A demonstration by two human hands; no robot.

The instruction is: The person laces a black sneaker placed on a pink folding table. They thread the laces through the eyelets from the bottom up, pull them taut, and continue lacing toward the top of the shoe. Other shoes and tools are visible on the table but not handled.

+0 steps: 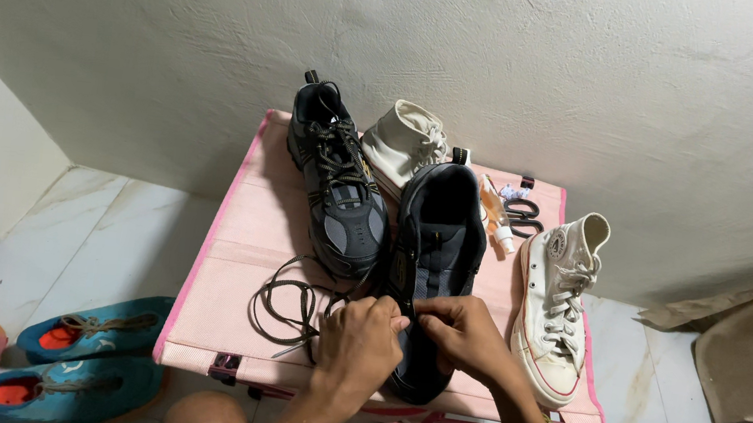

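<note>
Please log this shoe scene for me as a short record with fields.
surface: pink folding table
left hand: pinching at the unlaced dark shoe
right hand: pinching at the same shoe
loose lace: dark, coiled left of the hands
laced dark shoe: beside it
white high-tops: one right, one behind
scissors: rear
floor: blue shoes

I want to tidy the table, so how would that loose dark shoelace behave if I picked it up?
The loose dark shoelace lies in slack loops on the pink table, so it is probably floppy and light. One end seems to run toward the unlaced dark shoe, so it may snag or drag.
</note>
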